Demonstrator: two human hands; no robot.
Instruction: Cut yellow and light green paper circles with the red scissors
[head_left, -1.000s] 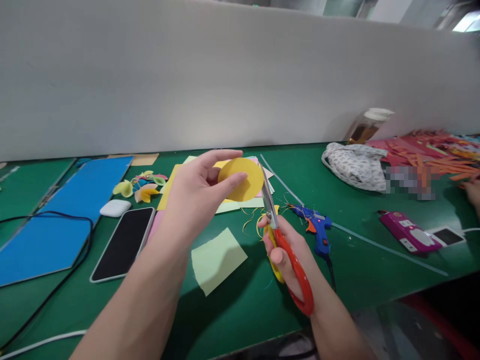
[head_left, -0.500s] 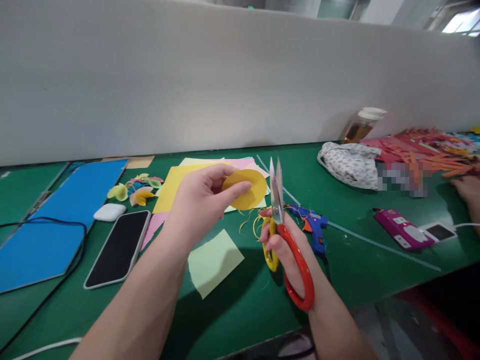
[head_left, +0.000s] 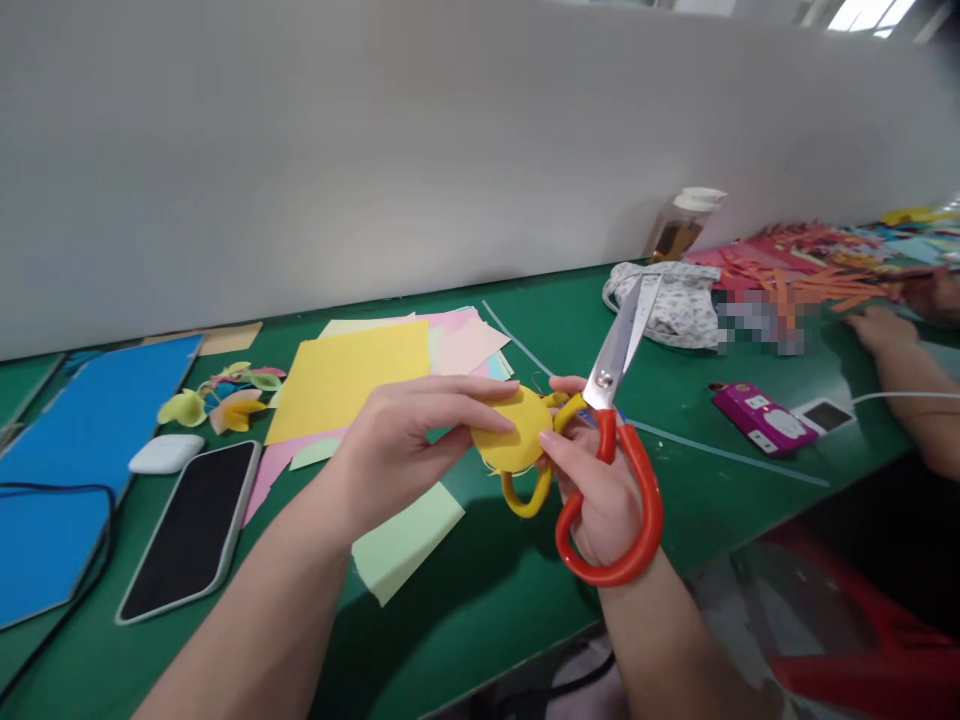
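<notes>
Between my two hands is a yellow paper circle [head_left: 517, 425]. My left hand [head_left: 420, 430] is closed on its left side, fingers lying over the front and the thumb hidden behind. With its thumb, my right hand [head_left: 600, 480] touches the circle's right edge. That same hand also carries scissors [head_left: 646, 530] with one red and one yellow handle, their blades nearly together and pointing up and away. Part of the yellow handle passes behind the circle. Below lies a pale green paper piece [head_left: 405, 545] on the green table [head_left: 465, 640].
Coloured paper sheets [head_left: 352, 375] and small paper petals [head_left: 225, 395] lie left of centre. A phone [head_left: 191, 530], a white case [head_left: 166, 453] and a blue board [head_left: 67, 470] are further left. Rightward are a patterned cloth [head_left: 667, 310], a purple item [head_left: 765, 418] and another person's hand [head_left: 885, 335].
My hands have come together at the paper circle. The scissors have swung to point up and right, and my right thumb now meets the circle's edge. The view has shifted right.
</notes>
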